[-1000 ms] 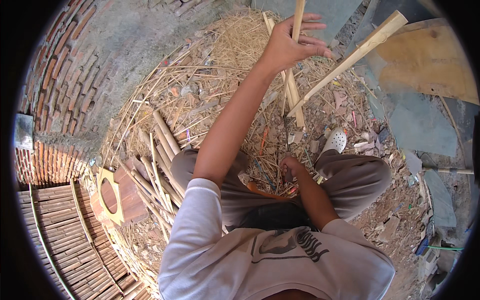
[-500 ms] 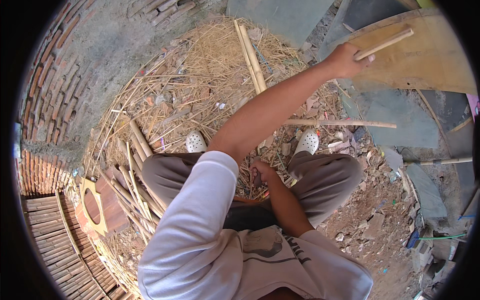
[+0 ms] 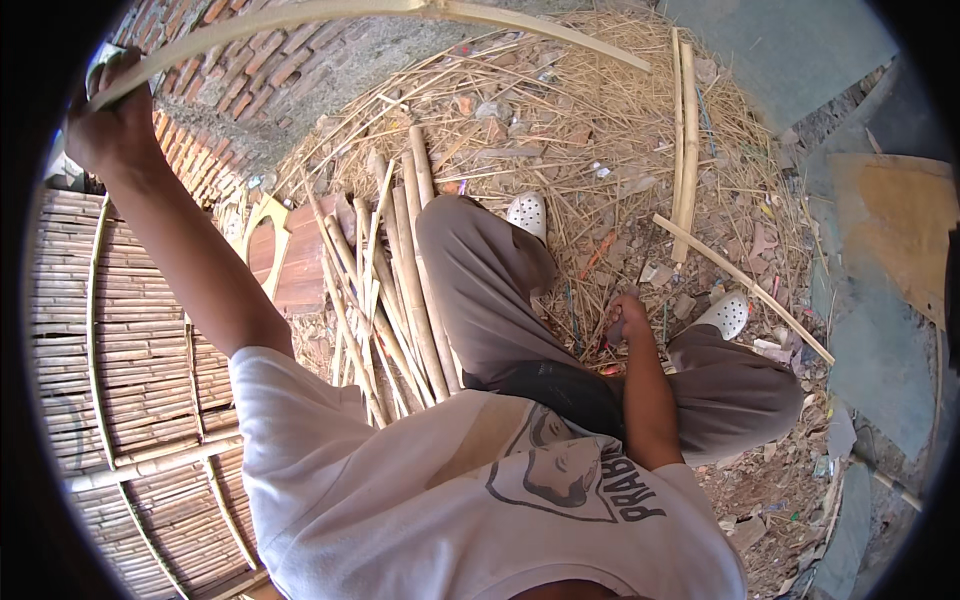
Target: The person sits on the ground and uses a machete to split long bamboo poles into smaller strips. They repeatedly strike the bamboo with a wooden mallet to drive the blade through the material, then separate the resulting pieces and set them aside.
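Note:
My left hand (image 3: 112, 125), raised at the far upper left with the arm stretched out, is closed round one end of a long pale bamboo strip (image 3: 540, 29). The strip arches across the top of the view, and its other end reaches over the straw. Low between my knees, my right hand (image 3: 628, 316) is closed on a dark-handled tool (image 3: 614, 331). Most of that tool is hidden by the fingers, so its kind cannot be told. The bamboo strip and the tool are far apart.
Cut bamboo poles (image 3: 412, 270) lie piled beside my left leg, near a brown board (image 3: 312, 255) with a yellow cut-out frame (image 3: 262, 240). Two poles (image 3: 688, 150) and a thin strip (image 3: 745, 288) lie ahead. Grey sheets (image 3: 870, 370), a bamboo slat panel (image 3: 60, 290) and a brick wall surround me.
My left hand has swung from the upper right to the far upper left, still gripping bamboo. The view has turned leftward. My right hand stays between my knees with the tool.

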`<control>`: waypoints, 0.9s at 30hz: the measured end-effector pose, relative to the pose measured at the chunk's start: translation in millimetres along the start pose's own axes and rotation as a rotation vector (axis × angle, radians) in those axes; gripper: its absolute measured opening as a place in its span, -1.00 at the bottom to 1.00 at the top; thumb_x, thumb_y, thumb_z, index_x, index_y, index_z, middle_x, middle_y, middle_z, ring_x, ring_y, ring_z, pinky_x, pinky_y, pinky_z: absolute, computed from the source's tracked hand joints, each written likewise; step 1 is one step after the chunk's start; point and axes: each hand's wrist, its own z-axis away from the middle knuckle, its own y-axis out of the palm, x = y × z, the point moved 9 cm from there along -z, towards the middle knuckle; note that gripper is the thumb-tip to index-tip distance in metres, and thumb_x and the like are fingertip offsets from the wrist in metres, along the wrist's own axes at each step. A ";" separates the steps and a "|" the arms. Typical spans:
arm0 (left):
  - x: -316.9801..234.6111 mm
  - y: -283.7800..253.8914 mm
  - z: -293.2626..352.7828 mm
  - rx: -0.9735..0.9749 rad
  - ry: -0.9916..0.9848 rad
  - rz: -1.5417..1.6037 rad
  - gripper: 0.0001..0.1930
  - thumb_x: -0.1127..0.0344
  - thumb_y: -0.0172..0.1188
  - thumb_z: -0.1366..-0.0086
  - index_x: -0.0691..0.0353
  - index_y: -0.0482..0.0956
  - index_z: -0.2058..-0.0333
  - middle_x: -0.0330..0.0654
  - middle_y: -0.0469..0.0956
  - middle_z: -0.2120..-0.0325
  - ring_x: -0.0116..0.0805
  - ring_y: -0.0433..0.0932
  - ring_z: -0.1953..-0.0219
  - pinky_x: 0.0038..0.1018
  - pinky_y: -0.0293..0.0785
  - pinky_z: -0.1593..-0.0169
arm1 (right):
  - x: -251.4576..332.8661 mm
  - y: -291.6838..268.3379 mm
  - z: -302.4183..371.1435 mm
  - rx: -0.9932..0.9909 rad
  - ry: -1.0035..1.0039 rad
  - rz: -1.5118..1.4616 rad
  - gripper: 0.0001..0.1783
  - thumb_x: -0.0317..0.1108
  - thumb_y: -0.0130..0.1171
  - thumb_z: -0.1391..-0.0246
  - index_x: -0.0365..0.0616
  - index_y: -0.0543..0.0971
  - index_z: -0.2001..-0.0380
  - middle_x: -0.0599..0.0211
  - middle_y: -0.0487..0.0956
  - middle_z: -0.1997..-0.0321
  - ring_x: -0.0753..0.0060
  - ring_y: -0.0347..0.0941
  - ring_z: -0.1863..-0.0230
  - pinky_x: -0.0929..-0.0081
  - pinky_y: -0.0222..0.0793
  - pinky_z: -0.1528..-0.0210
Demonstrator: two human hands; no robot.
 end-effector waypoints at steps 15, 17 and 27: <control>-106.1 -507.4 622.6 -1.837 -0.374 -0.529 -0.02 -0.41 -0.04 -0.23 0.01 -0.12 -0.44 -0.12 -0.10 -0.46 -0.15 -0.11 -0.47 -0.03 -0.25 -0.46 | 34.9 10.0 48.8 0.051 -0.114 -0.168 -0.75 -0.51 0.14 0.05 -0.04 0.35 0.70 0.40 0.28 0.76 0.39 0.21 0.77 0.34 0.25 0.62; -50.9 -482.7 673.5 -1.675 -0.517 -0.715 -0.24 -0.23 -0.10 -0.35 0.27 0.27 -0.29 0.00 0.38 -0.23 -0.07 0.38 -0.25 -0.10 0.27 -0.35 | 39.7 19.0 57.5 0.072 -0.116 -0.108 -0.74 -0.47 0.09 0.00 -0.01 0.33 0.70 0.44 0.27 0.76 0.43 0.18 0.78 0.29 0.29 0.59; 290.4 42.5 331.1 0.401 -0.365 -0.809 -0.85 0.41 0.27 -0.30 0.33 0.56 0.22 -0.15 0.62 0.32 -0.43 0.57 0.26 -0.49 0.47 0.12 | 112.7 -16.0 214.3 -0.181 -0.546 -0.218 -0.77 -0.65 0.13 0.05 -0.11 0.35 0.38 0.42 0.32 0.70 0.53 0.21 0.80 0.47 0.17 0.76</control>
